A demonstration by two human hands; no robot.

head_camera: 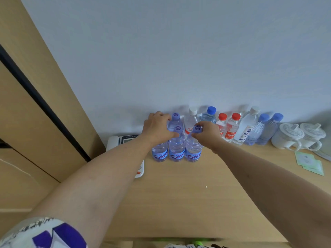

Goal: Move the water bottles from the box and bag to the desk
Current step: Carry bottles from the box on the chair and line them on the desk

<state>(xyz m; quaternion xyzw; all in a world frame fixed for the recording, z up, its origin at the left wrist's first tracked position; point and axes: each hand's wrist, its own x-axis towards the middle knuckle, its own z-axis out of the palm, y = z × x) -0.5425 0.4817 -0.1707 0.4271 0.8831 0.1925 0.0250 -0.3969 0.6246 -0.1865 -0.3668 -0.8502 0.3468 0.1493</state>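
Two bottles are being set down on the bench (179, 190). The left grip (158, 130) is wrapped round one bottle (160, 152); the right grip (208, 132) pinches another's cap (197, 128). Next, both should be let go.

Three water bottles (176, 149) upright side by side on the desk (179, 194), more bottles (232, 127) lined behind and rightward along the wall (161, 51), two lidded cups (300, 136) at the row's right end, telephone (125, 140) left of the bottles.
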